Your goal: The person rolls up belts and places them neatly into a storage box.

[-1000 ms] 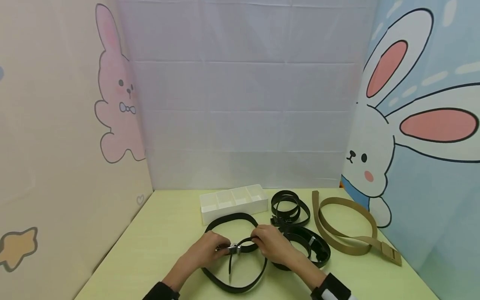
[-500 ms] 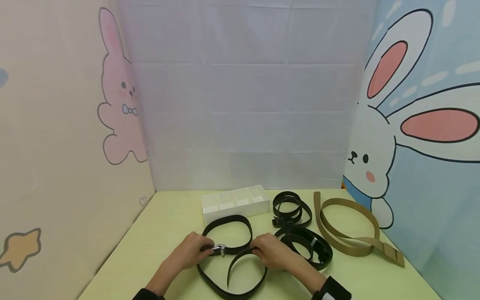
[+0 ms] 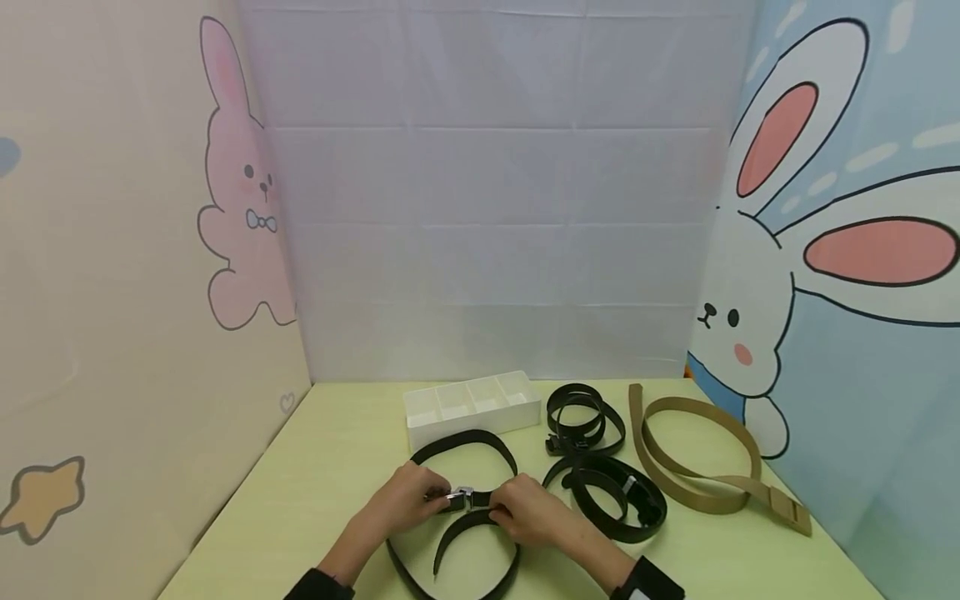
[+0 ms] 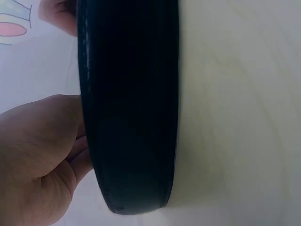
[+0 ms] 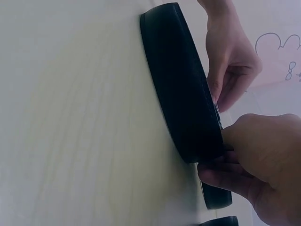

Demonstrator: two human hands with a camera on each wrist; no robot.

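Note:
A black leather belt (image 3: 468,436) stands on its edge in loops on the table in the head view. Its silver buckle (image 3: 461,498) is at the left hand (image 3: 408,498), whose thumb and fingers pinch the buckle end. Right of the buckle, the right hand (image 3: 528,507) grips the strap, and the belt's loose end (image 3: 446,542) curves down below the buckle. In the left wrist view the wide band of the belt (image 4: 131,103) hides the left fingertips. The right wrist view shows the right hand (image 5: 263,160) pinching the belt (image 5: 181,80) near its lower edge.
A white compartment tray (image 3: 472,408) stands behind the belt. Two coiled black belts (image 3: 576,417) lie to the right, the nearer black belt (image 3: 652,508) close to the right forearm. Farther right is a tan webbing belt (image 3: 697,500). Printed cloth walls surround the table.
The loose strap end, which hung at the buckle a second ago, came away to the right and now curves below it. The hands moved apart, then closer together again, still holding the belt.

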